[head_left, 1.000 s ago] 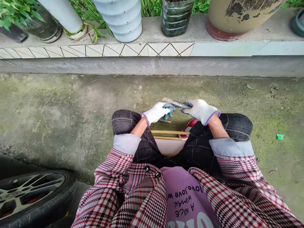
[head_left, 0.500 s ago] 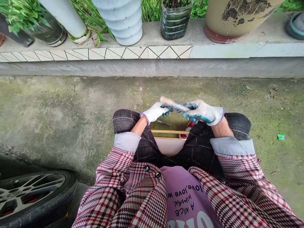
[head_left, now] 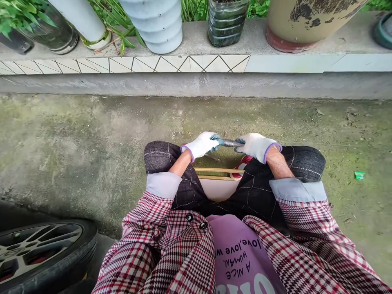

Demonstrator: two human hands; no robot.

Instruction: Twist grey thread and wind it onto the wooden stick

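Between my hands is a short rod [head_left: 229,143] with a silvery, ridged middle that looks like wound wire. My left hand [head_left: 202,144], in a white glove with blue-green fingertips, is closed round its left end and hides that end. On the other end, my right hand [head_left: 253,144] in a matching glove has its fingers closed, knuckles up. The rod lies nearly level above the ground, between my knees. Under my left hand a thin dark stick [head_left: 213,157] shows in part on the concrete.
Two yellowish bars [head_left: 214,170] cross between my legs, near a red shoe [head_left: 242,166]. Ahead runs a low tiled ledge [head_left: 275,63] with a white ridged pot [head_left: 157,28] and a tan pot [head_left: 303,24]. A car wheel [head_left: 45,249] stands at lower left; a green wrapper [head_left: 359,175] lies right.
The rod has gone from slanted to nearly level. My left hand now covers its pale end. My right hand has turned palm down and moved slightly left.
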